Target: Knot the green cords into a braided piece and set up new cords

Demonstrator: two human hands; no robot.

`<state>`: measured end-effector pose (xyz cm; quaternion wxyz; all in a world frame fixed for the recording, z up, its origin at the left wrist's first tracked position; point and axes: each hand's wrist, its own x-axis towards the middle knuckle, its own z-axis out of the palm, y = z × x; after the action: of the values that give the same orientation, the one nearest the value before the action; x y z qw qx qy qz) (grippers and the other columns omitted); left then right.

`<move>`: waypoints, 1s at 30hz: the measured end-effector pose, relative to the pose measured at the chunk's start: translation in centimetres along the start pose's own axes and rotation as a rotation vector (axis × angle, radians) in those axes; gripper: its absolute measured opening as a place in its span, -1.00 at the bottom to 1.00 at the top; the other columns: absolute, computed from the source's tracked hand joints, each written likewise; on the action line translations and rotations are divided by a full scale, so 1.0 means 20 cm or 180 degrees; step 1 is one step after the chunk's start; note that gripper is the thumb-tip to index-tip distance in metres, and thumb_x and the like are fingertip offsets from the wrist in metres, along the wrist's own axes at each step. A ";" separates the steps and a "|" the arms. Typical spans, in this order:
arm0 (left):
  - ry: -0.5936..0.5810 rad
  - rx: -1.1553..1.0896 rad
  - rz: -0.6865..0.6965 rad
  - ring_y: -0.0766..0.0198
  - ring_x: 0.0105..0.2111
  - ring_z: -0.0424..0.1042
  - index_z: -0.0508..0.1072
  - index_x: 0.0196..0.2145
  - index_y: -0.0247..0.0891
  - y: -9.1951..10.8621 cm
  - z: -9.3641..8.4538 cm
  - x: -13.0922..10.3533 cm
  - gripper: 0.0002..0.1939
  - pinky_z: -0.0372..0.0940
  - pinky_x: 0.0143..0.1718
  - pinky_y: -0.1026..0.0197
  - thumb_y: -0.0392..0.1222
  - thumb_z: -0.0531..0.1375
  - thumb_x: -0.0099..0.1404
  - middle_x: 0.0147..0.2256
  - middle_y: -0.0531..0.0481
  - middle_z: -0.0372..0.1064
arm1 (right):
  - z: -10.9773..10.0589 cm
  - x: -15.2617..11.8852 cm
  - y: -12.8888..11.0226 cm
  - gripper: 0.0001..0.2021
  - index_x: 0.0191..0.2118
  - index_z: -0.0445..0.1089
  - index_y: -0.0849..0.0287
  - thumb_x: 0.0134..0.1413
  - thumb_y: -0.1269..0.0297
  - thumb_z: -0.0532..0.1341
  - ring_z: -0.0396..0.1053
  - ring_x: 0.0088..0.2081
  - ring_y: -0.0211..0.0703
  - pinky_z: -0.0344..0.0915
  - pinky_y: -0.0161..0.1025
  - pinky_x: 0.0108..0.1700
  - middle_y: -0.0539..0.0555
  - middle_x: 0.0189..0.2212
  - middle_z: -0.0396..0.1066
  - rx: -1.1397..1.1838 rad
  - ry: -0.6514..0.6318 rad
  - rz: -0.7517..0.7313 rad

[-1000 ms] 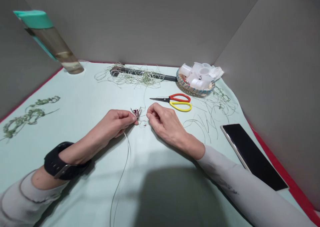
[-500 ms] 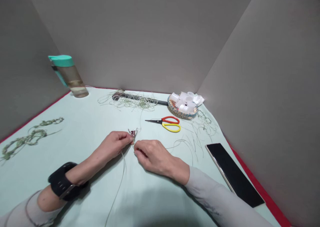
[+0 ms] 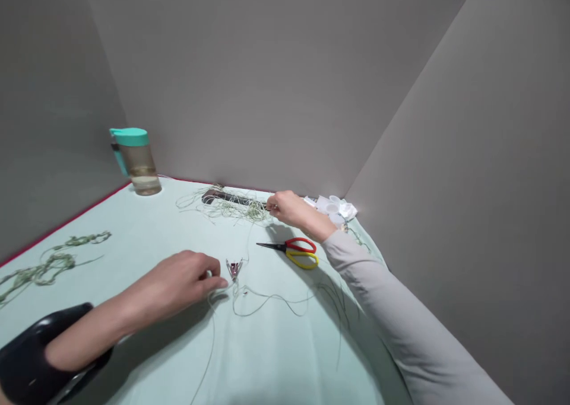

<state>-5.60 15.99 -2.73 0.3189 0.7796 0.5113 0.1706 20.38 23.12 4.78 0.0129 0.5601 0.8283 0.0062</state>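
Note:
My left hand rests low over the cloth, its thumb and forefinger apart, just left of a small silver ornament with dark red stones. A thin thread is tied to the ornament and curls across the cloth to the right; part of it passes by my left thumb. Farther off, my right hand reaches to the right end of the tangled green threads, which lie over a dark-handled tool. Its fingers are closed at the tangle; what they grip is hidden.
Scissors with red and yellow handles lie below my right forearm. White plastic spools stand behind that arm, their basket mostly hidden. A bottle with a turquoise lid is at the far left. Knotted green cords lie on the left.
My right hand has left the ornament and gone forward to the tangled threads. My left hand has drawn slightly away from the ornament, which now lies on the cloth. The view has tilted up.

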 end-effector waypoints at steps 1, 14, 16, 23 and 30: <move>0.0143 0.0099 -0.0001 0.07 -0.46 0.38 0.64 -0.52 -0.11 0.00 -0.06 0.02 -0.70 0.06 -0.38 0.16 0.14 0.34 0.16 -0.48 -0.12 0.58 | 0.04 0.05 0.01 -0.66 0.20 0.49 0.17 0.47 0.12 0.33 0.56 0.05 0.00 0.58 0.04 0.09 0.19 0.14 0.53 -0.0041 -0.0023 0.0081; 0.0783 -0.0021 -0.0029 0.26 -0.60 0.18 0.61 -0.36 -0.22 -0.10 -0.48 0.47 -0.50 0.01 -0.53 0.19 0.30 0.22 0.33 -0.56 0.03 0.35 | 0.29 0.32 0.03 -0.62 0.24 0.47 0.18 0.47 0.11 0.34 0.55 0.11 0.05 0.56 0.10 0.13 0.21 0.19 0.50 0.0171 0.0215 0.0341; 0.0663 -0.0053 0.0001 0.30 -0.59 0.20 0.59 -0.32 -0.23 -0.11 -0.46 0.49 -0.56 0.07 -0.53 0.22 0.21 0.24 0.43 -0.55 0.10 0.32 | 0.25 0.31 0.07 -0.62 0.24 0.47 0.18 0.47 0.11 0.34 0.55 0.10 0.04 0.57 0.09 0.13 0.20 0.19 0.50 0.0353 0.0266 0.0271; 0.0619 0.0105 0.0185 0.27 -0.40 0.49 0.56 -0.19 -0.29 -0.11 -0.38 0.51 -0.68 0.48 -0.32 0.16 0.05 0.30 0.54 -0.33 0.06 0.50 | 0.13 0.28 0.15 -0.66 0.21 0.50 0.17 0.47 0.11 0.33 0.55 0.10 0.03 0.56 0.08 0.14 0.19 0.17 0.51 0.0962 0.0607 0.0045; 0.0885 0.0024 0.0814 0.02 0.02 0.59 0.53 0.18 -0.24 -0.04 -0.22 0.59 -0.62 0.55 0.07 -0.14 -0.03 0.34 0.52 0.12 -0.16 0.55 | 0.16 0.23 0.03 -0.71 0.09 0.53 0.23 0.48 0.12 0.32 0.59 -0.07 -0.08 0.60 -0.02 0.02 0.13 -0.02 0.58 0.1617 0.0471 -0.0598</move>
<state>-3.83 28.23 -0.82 0.2180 0.8083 0.4479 0.3139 19.32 27.68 1.56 -0.1879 0.4642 0.8503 -0.1620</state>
